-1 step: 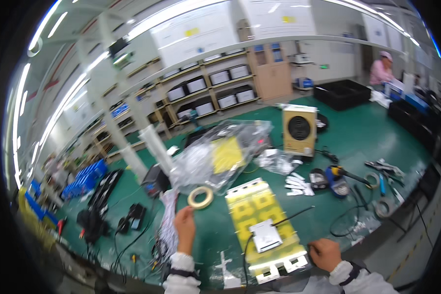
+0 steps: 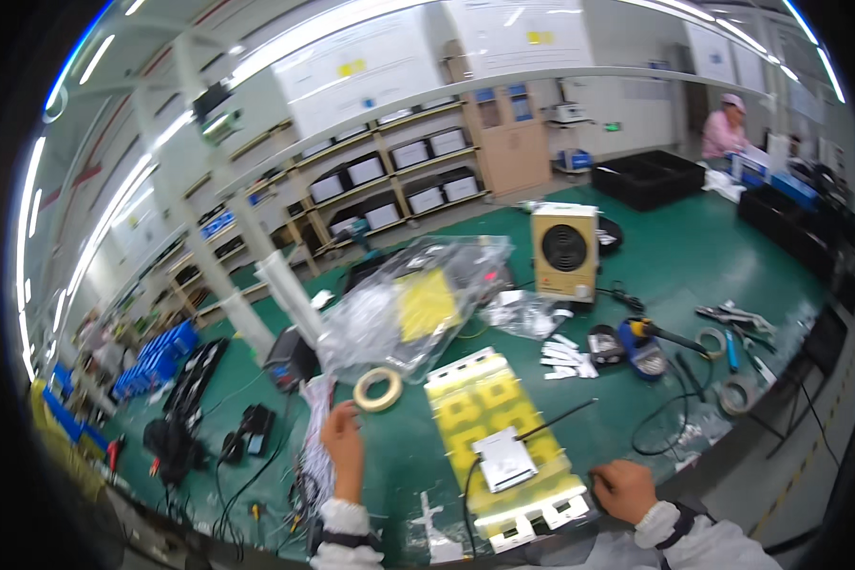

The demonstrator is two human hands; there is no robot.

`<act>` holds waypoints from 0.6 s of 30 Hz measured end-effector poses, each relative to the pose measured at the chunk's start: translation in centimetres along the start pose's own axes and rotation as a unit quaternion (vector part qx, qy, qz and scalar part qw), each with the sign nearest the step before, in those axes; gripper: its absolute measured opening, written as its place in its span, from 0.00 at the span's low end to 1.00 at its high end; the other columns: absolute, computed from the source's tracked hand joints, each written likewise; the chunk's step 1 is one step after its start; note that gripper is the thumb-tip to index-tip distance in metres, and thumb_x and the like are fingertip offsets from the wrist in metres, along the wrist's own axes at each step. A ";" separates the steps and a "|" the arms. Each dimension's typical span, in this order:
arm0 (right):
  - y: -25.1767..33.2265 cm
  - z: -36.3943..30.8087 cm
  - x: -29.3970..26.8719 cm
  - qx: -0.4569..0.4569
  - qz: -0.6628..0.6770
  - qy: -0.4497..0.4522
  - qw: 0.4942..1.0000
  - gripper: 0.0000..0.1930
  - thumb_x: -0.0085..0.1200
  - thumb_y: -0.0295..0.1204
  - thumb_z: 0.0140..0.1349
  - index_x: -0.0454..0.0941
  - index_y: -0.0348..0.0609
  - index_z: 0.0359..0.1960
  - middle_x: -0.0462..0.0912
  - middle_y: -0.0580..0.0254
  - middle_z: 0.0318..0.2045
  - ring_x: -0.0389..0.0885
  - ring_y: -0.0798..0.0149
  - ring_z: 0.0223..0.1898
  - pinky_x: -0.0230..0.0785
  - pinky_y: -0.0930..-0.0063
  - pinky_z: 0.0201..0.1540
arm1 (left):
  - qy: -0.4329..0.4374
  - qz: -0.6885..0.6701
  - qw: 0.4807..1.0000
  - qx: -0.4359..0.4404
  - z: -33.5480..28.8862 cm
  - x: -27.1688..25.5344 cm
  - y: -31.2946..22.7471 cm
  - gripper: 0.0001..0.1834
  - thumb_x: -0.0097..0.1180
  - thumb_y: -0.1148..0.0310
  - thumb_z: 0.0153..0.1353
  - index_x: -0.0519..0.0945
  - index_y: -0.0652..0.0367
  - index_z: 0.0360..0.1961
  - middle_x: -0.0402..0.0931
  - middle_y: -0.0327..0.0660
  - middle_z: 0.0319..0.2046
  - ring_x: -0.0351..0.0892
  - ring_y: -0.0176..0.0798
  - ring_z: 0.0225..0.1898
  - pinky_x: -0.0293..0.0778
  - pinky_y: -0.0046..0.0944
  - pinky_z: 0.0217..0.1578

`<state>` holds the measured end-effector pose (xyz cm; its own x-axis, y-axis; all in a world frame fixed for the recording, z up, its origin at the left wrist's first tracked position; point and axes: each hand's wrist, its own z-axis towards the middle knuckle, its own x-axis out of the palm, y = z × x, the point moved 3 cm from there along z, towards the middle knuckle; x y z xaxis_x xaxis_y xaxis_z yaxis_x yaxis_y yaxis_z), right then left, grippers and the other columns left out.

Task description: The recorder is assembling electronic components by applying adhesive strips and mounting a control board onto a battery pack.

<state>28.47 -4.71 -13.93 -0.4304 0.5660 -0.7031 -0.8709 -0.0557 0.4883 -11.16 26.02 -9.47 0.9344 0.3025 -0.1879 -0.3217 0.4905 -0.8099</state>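
Note:
A yellow panel [image 2: 492, 399] with pale edges lies on the green bench in front of me. On it sits a flat white box [image 2: 503, 459] with black cables at its sides. My left hand [image 2: 344, 454] is raised left of the panel, its fingers curled together close below a roll of cream tape [image 2: 377, 389]; anything between them is too small to make out. Beside the panel's near right edge, my right hand [image 2: 625, 490] is closed with its fingers bent under; whatever they hold is hidden.
Clear plastic bags [image 2: 399, 318] lie beyond the tape. A tan fan unit [image 2: 565, 252] stands behind white strips [image 2: 566, 356]. A soldering iron [image 2: 670, 337] rests in its holder at right. Bundled white wires [image 2: 318, 427] lie left. A person in pink [image 2: 725, 133] sits far right.
The whole view has shifted slightly, so the bench things appear further left. My left hand has drawn a little left from the tape roll. My right hand stays beside the panel.

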 end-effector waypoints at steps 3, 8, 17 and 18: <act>-0.2 0.1 -0.5 -0.023 -0.011 -0.008 1.000 0.05 0.61 0.28 0.56 0.84 0.46 0.34 0.79 0.59 0.24 0.81 0.52 0.27 0.73 0.58 0.30 | -0.064 0.001 0.988 0.139 0.4 -1.8 -6.6 0.11 0.54 0.69 0.74 0.85 0.66 0.44 0.78 0.34 0.28 0.71 0.26 0.27 0.66 0.30 0.29; -0.2 -0.1 -1.1 -0.020 -0.010 0.004 1.000 0.05 0.60 0.29 0.57 0.84 0.46 0.34 0.79 0.60 0.24 0.82 0.53 0.27 0.74 0.59 0.30 | 0.011 0.079 0.977 0.199 -2.5 -2.1 -11.8 0.16 0.54 0.63 0.76 0.84 0.66 0.45 0.67 0.27 0.23 0.60 0.22 0.23 0.53 0.29 0.24; -0.1 -0.5 -1.4 -0.031 -0.006 -0.010 0.999 0.06 0.60 0.27 0.57 0.85 0.45 0.35 0.79 0.60 0.24 0.81 0.55 0.27 0.74 0.60 0.30 | 0.018 -0.164 0.985 0.052 -7.8 -2.3 -15.3 0.13 0.61 0.62 0.71 0.85 0.64 0.42 0.67 0.29 0.22 0.62 0.25 0.23 0.56 0.31 0.25; -0.1 -0.4 -1.6 -0.032 -0.004 -0.002 0.999 0.06 0.60 0.26 0.58 0.85 0.43 0.36 0.80 0.60 0.24 0.81 0.57 0.26 0.74 0.63 0.30 | 0.033 -0.118 0.991 0.052 -8.8 -3.0 -15.9 0.11 0.60 0.65 0.71 0.85 0.64 0.40 0.65 0.29 0.21 0.62 0.25 0.22 0.54 0.31 0.24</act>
<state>29.20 -5.94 -13.07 -0.4218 0.5705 -0.7047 -0.8880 -0.1032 0.4480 -7.48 10.12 -0.89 0.9925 0.1159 -0.0390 -0.1033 0.6238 -0.7747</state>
